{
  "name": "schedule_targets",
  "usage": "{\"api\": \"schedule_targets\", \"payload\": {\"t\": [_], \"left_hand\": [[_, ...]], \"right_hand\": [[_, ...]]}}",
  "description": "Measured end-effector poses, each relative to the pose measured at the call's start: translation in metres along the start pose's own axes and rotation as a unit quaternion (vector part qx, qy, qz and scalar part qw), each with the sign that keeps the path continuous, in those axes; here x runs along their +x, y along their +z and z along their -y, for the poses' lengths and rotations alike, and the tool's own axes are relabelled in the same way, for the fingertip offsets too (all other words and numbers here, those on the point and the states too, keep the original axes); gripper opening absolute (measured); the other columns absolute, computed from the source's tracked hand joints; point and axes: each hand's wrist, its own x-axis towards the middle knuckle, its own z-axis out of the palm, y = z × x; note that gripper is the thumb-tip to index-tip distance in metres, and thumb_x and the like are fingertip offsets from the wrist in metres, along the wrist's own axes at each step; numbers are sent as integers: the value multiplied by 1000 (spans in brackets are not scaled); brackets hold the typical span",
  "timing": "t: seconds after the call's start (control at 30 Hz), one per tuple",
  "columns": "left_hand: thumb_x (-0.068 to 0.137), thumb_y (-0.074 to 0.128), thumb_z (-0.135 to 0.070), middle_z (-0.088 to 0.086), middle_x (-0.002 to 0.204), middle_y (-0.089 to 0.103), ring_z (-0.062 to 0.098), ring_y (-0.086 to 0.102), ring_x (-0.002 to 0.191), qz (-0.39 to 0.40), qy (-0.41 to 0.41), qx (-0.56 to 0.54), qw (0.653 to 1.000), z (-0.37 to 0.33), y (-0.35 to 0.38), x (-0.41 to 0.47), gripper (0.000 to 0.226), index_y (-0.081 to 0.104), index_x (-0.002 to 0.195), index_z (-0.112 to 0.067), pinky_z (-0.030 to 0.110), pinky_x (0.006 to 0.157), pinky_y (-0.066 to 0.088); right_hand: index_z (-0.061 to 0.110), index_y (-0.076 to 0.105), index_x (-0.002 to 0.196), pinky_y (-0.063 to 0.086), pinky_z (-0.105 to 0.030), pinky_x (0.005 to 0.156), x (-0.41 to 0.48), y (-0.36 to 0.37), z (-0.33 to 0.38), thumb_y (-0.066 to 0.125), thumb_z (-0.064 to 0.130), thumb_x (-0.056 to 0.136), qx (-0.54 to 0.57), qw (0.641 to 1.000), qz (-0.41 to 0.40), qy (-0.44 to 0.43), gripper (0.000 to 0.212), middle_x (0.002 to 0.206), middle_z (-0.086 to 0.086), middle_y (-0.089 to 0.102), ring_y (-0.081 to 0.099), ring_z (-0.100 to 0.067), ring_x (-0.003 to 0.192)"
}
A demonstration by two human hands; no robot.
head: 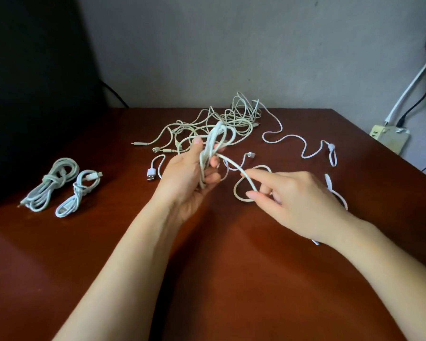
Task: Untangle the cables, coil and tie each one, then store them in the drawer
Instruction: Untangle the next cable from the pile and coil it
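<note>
At far left on the table (207, 279), two tied coils: a larger coil (51, 184) just beside a smaller coil (80, 193). At centre, raised above the table in the left hand (182, 183), a bundle (213, 146) of white loops, fingers (212, 178) curled round it. Behind, a tangle (231, 119) of pale cables near the wall. To the right, the right hand (303, 203), fingers (258, 174) pinching a strand (234, 164) leading from the bundle. Farther right, a loose cable (303, 150) snaking across the table; past the edge, a power strip (389, 137).
</note>
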Motion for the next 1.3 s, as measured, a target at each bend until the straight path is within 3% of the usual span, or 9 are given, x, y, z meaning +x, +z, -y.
{"api": "schedule_targets", "payload": {"t": [0.23, 0.3, 0.4, 0.47, 0.53, 0.7, 0.83, 1.07, 1.3], "left_hand": [[98, 48, -34, 1, 56, 48, 7, 36, 50, -84, 20, 45, 995, 4, -7, 6, 38, 64, 92, 0, 13, 39, 28], [97, 51, -35, 2, 53, 46, 11, 36, 46, -97, 55, 131, 985, 6, -8, 6, 42, 66, 78, -1, 16, 40, 29], [95, 54, -38, -4, 44, 36, 14, 27, 45, -94, 172, 364, 911, 15, -8, 3, 54, 52, 52, -4, 26, 45, 22], [93, 57, -37, -3, 41, 33, 10, 24, 47, -44, 216, 472, 853, 19, -4, -3, 53, 51, 50, -6, 27, 47, 23], [92, 59, -36, 13, 53, 48, 11, 32, 55, 29, 230, 523, 820, 22, 1, -7, 42, 66, 60, -10, 31, 55, 32], [94, 57, -29, 19, 66, 57, 30, 49, 65, 78, 272, 566, 775, 25, 6, -9, 38, 63, 68, -4, 34, 65, 36], [99, 48, -30, 11, 68, 53, 16, 47, 64, 110, 272, 565, 771, 23, 8, -11, 42, 64, 67, -10, 25, 65, 35], [85, 49, -51, -3, 79, 47, 3, 47, 72, 146, 279, 569, 760, 19, 12, -18, 48, 70, 112, -17, 11, 63, 30], [82, 68, -45, -8, 77, 45, 6, 46, 68, 121, 327, 601, 719, 23, 11, -16, 39, 69, 105, -13, 10, 62, 33]], "right_hand": [[18, 75, 86, 47, -29, 43, -1, -7, 8, 54, 27, 82, -16, 998, -26, -56, 24, 55, 5, 60, 54, -17, 44], [17, 76, 85, 46, -28, 43, -1, -7, 13, 56, 25, 83, 0, 997, -20, -79, 21, 54, 11, 54, 51, -13, 48], [15, 76, 85, 43, -22, 47, 0, -4, 18, 60, 23, 86, 34, 992, -21, -118, 18, 65, 22, 28, 46, -10, 62], [13, 76, 85, 41, -21, 52, 0, -2, 17, 62, 21, 88, 42, 990, -41, -128, 16, 66, 21, 37, 46, -9, 64], [10, 75, 83, 44, -23, 57, 0, -2, 14, 63, 20, 89, 36, 989, -78, -123, 17, 65, 7, 59, 50, -11, 61], [6, 75, 82, 45, -17, 61, 4, -12, 2, 64, 11, 92, 23, 978, -192, -72, 16, 68, -1, 66, 54, -11, 59], [1, 74, 83, 37, -5, 69, 4, -16, -3, 67, 3, 88, 22, 967, -251, -51, 9, 72, 1, 66, 47, -1, 67], [1, 75, 84, 35, -4, 68, 4, -17, -1, 68, 3, 88, 6, 957, -286, -39, 8, 71, -2, 69, 42, 3, 67], [3, 75, 87, 40, -11, 61, 5, -18, 1, 66, 6, 89, 34, 961, -274, -8, 9, 75, 14, 57, 53, -6, 62]]}}
